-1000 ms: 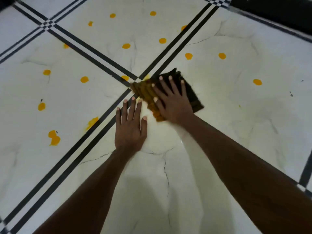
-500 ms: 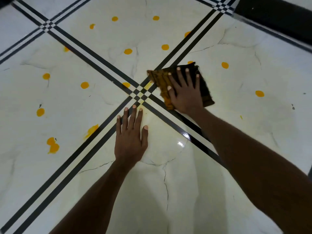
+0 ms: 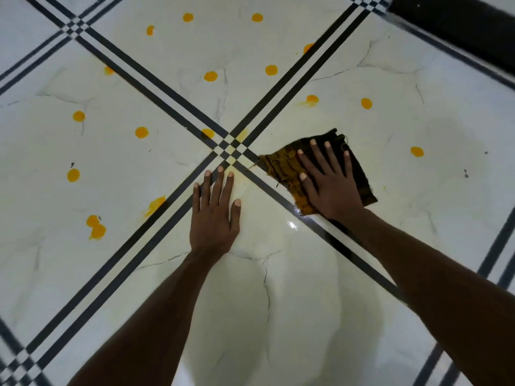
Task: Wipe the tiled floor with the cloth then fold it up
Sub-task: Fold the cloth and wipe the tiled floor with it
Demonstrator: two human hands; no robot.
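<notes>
The white marble-look tiled floor (image 3: 117, 168) has black double-stripe borders that cross at the middle (image 3: 232, 150). Several orange spots (image 3: 210, 76) dot the tiles at the left and the far side. A dark cloth (image 3: 281, 165), stained yellow on its left part, lies flat just right of the crossing. My right hand (image 3: 330, 188) presses on it, palm down with fingers spread. My left hand (image 3: 214, 215) rests flat on the bare tile near the crossing, holding nothing.
A smeared orange spot (image 3: 310, 100) lies beyond the cloth, and another spot (image 3: 417, 151) is to its right. A wet sheen (image 3: 291, 225) shows near my right wrist. A dark band (image 3: 459, 26) edges the floor at the top right.
My right hand has slid the cloth from the crossing out to the far right, then back toward me. The left hand has stayed planted.
</notes>
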